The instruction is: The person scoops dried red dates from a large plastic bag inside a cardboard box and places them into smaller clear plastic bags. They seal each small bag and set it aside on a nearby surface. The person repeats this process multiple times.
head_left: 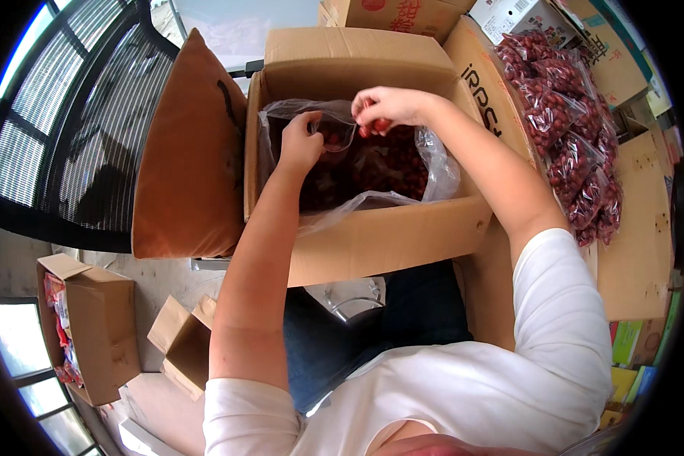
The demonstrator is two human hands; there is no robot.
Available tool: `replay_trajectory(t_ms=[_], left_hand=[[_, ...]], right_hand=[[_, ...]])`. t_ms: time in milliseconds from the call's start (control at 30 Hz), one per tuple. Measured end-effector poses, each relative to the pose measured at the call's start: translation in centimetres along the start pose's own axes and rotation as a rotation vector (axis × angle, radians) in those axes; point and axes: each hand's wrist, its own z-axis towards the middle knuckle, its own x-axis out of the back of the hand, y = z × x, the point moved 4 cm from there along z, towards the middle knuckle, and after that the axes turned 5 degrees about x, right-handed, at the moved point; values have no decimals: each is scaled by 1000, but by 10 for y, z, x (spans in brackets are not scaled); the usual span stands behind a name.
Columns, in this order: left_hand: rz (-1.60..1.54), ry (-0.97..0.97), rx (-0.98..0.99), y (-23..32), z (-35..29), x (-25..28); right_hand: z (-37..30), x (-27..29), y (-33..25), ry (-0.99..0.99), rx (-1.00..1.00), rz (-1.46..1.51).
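Observation:
An open cardboard carton [387,239] stands in front of me, lined with a clear plastic liner [442,163] whose edge folds over the near side. Dark red dates [404,173] fill its shadowed inside. My left hand [302,143] is closed on the rim of a small clear plastic bag [343,137], with some red dates showing through it. Just right of the bag's mouth, my right hand [391,106] has its fingers curled around a few red dates [375,128]. Both hands are over the carton's opening.
Several filled clear bags of dates [570,129] lie piled on cardboard at the right. A brown cushion [186,167] leans against the carton's left side, by a black mesh chair [61,129]. Lower left stand a carton of red packets [102,334] and a smaller open box [186,342].

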Motion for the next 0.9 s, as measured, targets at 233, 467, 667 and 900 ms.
replay_trajectory(t_ms=[233, 467, 667, 900], left_hand=[[-12, -20, 71, -1, -1, 3], [21, -33, 55, -2, -4, 8], [-50, -138, 30, 5, -3, -3], [-132, -204, 43, 5, -2, -3]], right_hand=[[8, -9, -7, -39, 168, 302], [-3, -20, 22, 367, 241, 258], [-5, -29, 64, 617, 504, -443], [-2, -28, 58, 598, 489, -495]])
